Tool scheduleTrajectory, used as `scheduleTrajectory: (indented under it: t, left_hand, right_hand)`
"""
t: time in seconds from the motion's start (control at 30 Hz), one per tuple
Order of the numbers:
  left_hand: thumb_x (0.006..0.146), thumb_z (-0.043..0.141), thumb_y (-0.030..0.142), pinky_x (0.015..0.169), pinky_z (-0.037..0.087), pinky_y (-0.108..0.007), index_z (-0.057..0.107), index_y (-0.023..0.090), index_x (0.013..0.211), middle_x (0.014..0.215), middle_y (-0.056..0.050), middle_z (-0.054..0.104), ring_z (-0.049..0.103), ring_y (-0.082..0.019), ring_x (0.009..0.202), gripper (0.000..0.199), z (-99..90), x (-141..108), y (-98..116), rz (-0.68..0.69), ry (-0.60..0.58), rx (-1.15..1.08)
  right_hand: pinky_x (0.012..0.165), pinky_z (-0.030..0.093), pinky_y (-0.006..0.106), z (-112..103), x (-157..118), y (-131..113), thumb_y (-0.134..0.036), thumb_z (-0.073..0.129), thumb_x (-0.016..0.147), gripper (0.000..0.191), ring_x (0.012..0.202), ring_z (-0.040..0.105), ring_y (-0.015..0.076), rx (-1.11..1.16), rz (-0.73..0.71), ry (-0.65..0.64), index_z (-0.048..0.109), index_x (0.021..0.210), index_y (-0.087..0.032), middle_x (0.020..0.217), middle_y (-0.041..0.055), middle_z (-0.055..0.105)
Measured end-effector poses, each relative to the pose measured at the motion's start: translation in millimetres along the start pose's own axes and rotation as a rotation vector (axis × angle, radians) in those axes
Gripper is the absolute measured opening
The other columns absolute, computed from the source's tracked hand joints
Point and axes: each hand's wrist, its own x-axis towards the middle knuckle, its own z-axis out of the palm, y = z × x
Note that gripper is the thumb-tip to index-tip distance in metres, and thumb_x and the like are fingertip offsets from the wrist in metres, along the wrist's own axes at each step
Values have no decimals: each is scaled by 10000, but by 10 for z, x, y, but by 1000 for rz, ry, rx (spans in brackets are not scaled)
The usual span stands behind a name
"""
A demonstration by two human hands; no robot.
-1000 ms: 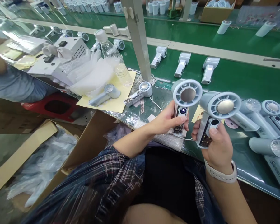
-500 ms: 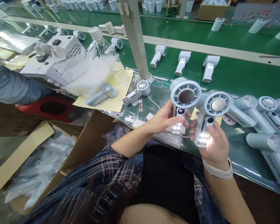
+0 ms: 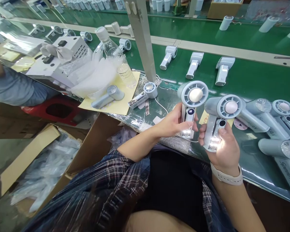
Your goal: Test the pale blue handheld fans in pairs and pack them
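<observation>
Left hand (image 3: 172,124) is grasping a pale-blue plastic round-headed fan (image 3: 192,102), right hand (image 3: 228,146) a matching pale-blue plastic fan (image 3: 214,120), fingers (image 3: 187,125) wrapping both near the glossy green desk (image 3: 252,161), likely so round dark displays (image 3: 190,111) are facing up.

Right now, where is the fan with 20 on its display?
In the head view, the fan reading 20 is right of centre, in the left hand, beside the fan in the right hand.
</observation>
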Motion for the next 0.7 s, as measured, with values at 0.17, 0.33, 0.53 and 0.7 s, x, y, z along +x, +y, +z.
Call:
scheduleTrajectory:
  t: [0.17, 0.33, 0.53, 0.7]
  left_hand:
    - [945, 781, 491, 817, 630, -371, 421, 227, 1185, 1167, -82, 682, 786, -206, 917, 506, -34, 4, -26, 29, -39, 2]
    - [844, 889, 477, 834, 616, -396, 407, 221, 1201, 1215, -111, 689, 780, -219, 907, 652, -6, 7, -37, -76, 72, 14]
    - [785, 877, 688, 674, 614, -350, 359, 267, 1134, 986, -32, 739, 732, -177, 692, 753, 91, 12, -54, -73, 145, -76]
    - [971, 616, 732, 575, 617, -328, 380, 280, 1172, 903, -19, 753, 726, -187, 641, 548, 190, -50, 10, -18, 195, -124]
  right_hand:
    - [464, 503, 258, 8, 5, 8, -510, 729, 914, 337, 619, 637, 179, 9, -13, 15, 644, 1126, -262, 820, 30, 743]
    - [422, 492, 267, -44, 31, 4, -733, 739, 870, 514, 589, 594, 166, 53, 72, -92, 728, 995, -235, 817, 45, 706]
    - [494, 592, 324, -66, 53, 77, -761, 607, 964, 544, 704, 700, 219, 43, 59, -126, 796, 1036, -256, 920, 73, 763]
    - [751, 692, 453, -65, 45, 159, -676, 592, 1018, 456, 871, 795, 274, 51, 83, -88, 810, 1127, -290, 1120, 65, 824]
